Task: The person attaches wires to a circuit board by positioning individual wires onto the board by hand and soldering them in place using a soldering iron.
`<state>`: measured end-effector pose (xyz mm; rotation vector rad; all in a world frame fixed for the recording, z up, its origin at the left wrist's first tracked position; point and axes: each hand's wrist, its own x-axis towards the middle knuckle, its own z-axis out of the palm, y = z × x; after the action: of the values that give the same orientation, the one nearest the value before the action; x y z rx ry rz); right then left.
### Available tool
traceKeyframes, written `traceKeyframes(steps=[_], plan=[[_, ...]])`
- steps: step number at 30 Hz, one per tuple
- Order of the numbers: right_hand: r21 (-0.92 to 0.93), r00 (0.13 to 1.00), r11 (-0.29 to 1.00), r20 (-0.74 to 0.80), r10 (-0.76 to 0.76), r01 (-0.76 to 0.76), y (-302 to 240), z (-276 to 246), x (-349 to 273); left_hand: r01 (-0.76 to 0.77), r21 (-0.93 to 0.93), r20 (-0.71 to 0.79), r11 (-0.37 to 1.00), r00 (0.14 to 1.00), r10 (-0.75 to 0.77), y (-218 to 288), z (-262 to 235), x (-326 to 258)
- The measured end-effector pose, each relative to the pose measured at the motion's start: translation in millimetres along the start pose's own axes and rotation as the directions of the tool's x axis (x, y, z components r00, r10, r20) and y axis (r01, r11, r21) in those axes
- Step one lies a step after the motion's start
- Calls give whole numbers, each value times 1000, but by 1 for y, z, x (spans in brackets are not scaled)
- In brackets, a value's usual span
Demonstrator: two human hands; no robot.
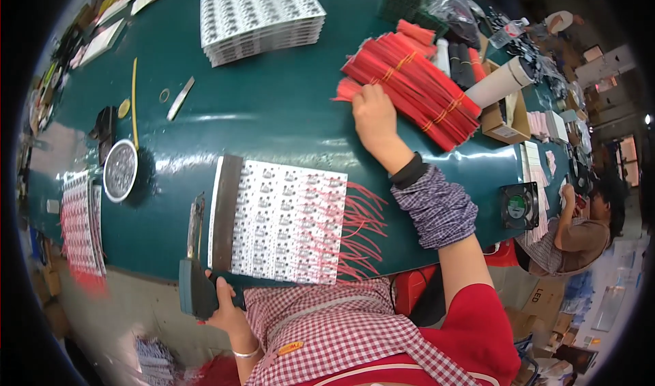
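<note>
My left hand (228, 313) is wrapped round the dark teal handle of a soldering gun (194, 284), its metal front pointing up beside the board. In front of me a white circuit board panel (273, 219) lies at the table's near edge. Loose red wires (361, 232) run off its right side, and a dark strip (224, 215) lies along its left. My right hand (375, 120) reaches forward, fingers closed on the ends of some red wires (349, 89). These lie against a thick red wire bundle (419, 86) tied with yellow bands.
A stack of white panels (263, 21) stands at the back. To the left are a white bowl (121, 171), a knife (181, 98) and wired panels (82, 222). At right stand a white tube (501, 82), a cardboard box (508, 123) and a small fan (520, 205); another person (573, 236) sits beyond.
</note>
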<state>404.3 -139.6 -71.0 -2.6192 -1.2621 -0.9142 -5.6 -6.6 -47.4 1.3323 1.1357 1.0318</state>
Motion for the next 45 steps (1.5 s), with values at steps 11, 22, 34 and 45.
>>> traceKeyframes(steps=[11, 22, 34, 45], plan=[[95, 992, 995, -120, 41, -29, -2, 5, 3, -97, 102, 49, 990, 994, 93, 13, -2, 1], [191, 999, 981, -44, 30, -21, 0, -17, 13, -223, 471, 283, 854, 955, 93, 21, -26, 12], [-12, 805, 883, 417, -422, 469, -45, -63, 35, -87, 321, 261, 943, 965, 0, 35, -19, 0], [50, 841, 932, 415, -346, 359, -33, -70, 25, -28, 21, 140, 999, 990, 24, 41, -9, -8]])
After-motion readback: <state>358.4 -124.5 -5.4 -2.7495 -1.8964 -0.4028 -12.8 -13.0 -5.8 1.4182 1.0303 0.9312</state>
